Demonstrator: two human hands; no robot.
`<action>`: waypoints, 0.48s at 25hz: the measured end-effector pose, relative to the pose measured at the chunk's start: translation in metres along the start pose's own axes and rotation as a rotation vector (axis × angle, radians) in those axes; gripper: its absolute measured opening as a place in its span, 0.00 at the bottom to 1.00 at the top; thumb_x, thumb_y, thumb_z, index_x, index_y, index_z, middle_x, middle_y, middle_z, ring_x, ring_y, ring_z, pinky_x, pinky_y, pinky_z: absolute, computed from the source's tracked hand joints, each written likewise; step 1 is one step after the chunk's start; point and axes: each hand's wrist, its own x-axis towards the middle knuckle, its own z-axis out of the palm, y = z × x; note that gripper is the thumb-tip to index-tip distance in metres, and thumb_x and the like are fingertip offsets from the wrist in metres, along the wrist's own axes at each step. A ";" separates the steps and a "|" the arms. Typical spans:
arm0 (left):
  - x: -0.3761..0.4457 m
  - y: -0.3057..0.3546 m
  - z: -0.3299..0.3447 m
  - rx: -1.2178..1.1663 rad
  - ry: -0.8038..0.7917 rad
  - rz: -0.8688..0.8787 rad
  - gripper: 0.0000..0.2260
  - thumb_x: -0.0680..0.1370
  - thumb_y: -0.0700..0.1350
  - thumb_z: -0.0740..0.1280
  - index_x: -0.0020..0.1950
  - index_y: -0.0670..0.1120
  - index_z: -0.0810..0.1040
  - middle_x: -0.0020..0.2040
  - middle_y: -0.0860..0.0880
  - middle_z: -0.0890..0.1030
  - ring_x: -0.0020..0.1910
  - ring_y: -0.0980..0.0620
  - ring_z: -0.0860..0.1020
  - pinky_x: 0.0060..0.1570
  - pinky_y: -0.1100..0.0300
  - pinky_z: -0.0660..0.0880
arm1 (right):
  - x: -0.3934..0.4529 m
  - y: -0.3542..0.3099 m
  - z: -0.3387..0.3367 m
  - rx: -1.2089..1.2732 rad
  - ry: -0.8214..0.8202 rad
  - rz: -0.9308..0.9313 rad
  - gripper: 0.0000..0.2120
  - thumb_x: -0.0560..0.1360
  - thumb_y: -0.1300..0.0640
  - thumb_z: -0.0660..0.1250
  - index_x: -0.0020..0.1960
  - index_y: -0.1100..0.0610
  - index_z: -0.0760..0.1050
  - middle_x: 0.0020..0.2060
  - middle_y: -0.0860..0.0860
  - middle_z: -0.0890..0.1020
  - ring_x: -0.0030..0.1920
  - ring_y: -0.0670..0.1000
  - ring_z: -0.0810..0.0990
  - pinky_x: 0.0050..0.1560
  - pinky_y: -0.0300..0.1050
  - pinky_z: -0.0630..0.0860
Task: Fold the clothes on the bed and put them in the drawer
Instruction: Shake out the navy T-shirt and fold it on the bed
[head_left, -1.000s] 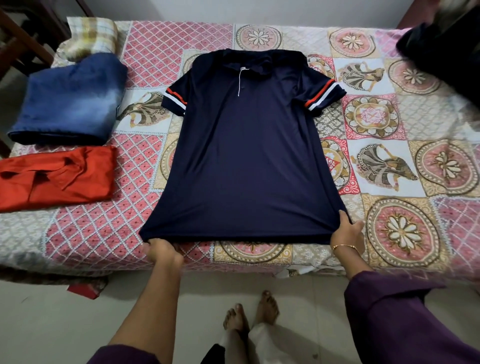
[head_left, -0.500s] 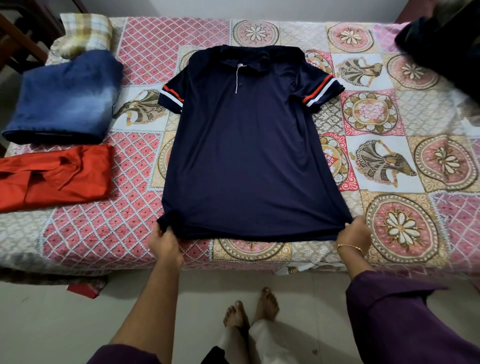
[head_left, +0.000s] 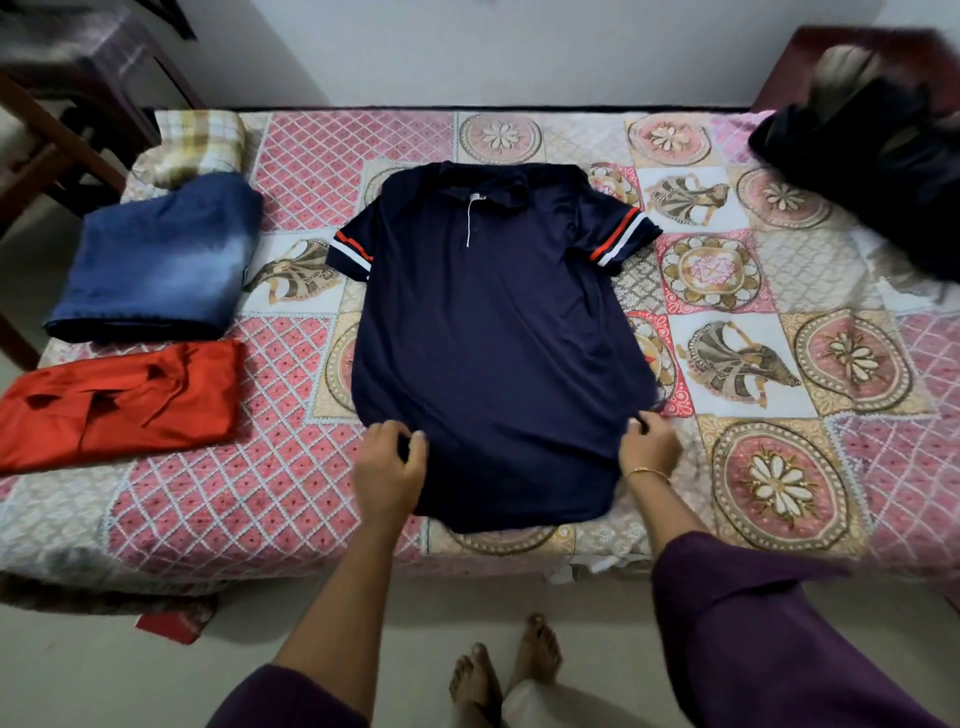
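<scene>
A navy polo shirt (head_left: 493, 332) with red and white sleeve stripes lies face up in the middle of the bed (head_left: 311, 150), collar toward the wall. My left hand (head_left: 387, 470) pinches its lower left side edge. On the lower right side edge, my right hand (head_left: 649, 447), wearing a thin gold bangle, grips the fabric. The hem droops in a curve between both hands, near the bed's front edge. Folded blue jeans (head_left: 161, 260) and a folded red garment (head_left: 119, 402) rest at the bed's left.
A dark heap of clothes (head_left: 872, 156) sits at the bed's back right corner. A checked pillow (head_left: 200, 143) lies at the back left, beside a wooden chair (head_left: 47, 135). My bare feet (head_left: 506, 670) stand on the floor before the bed.
Both hands slid inward and up the shirt's sides from the hem corners. The shirt's lower part has narrowed and the hem now sags between them. The camera view tilted up.
</scene>
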 end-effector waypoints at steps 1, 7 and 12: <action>0.006 0.023 0.005 0.068 -0.082 0.119 0.18 0.74 0.55 0.61 0.48 0.40 0.77 0.42 0.43 0.79 0.40 0.42 0.77 0.38 0.58 0.67 | -0.006 -0.026 0.004 0.041 -0.064 -0.085 0.13 0.76 0.67 0.62 0.58 0.67 0.77 0.56 0.64 0.79 0.57 0.63 0.76 0.55 0.46 0.68; 0.081 0.193 -0.011 -0.160 -0.471 0.269 0.25 0.76 0.39 0.66 0.71 0.42 0.62 0.52 0.37 0.80 0.50 0.39 0.78 0.41 0.55 0.69 | -0.018 -0.198 -0.037 0.139 -0.424 -0.560 0.16 0.70 0.71 0.63 0.57 0.64 0.79 0.54 0.59 0.82 0.55 0.55 0.79 0.56 0.42 0.72; 0.152 0.330 -0.083 -0.750 -0.101 -0.084 0.07 0.81 0.43 0.59 0.47 0.40 0.73 0.47 0.38 0.78 0.48 0.39 0.78 0.45 0.49 0.78 | -0.007 -0.298 -0.135 0.549 -0.276 -0.678 0.18 0.69 0.75 0.61 0.52 0.56 0.67 0.49 0.54 0.72 0.40 0.48 0.74 0.42 0.32 0.71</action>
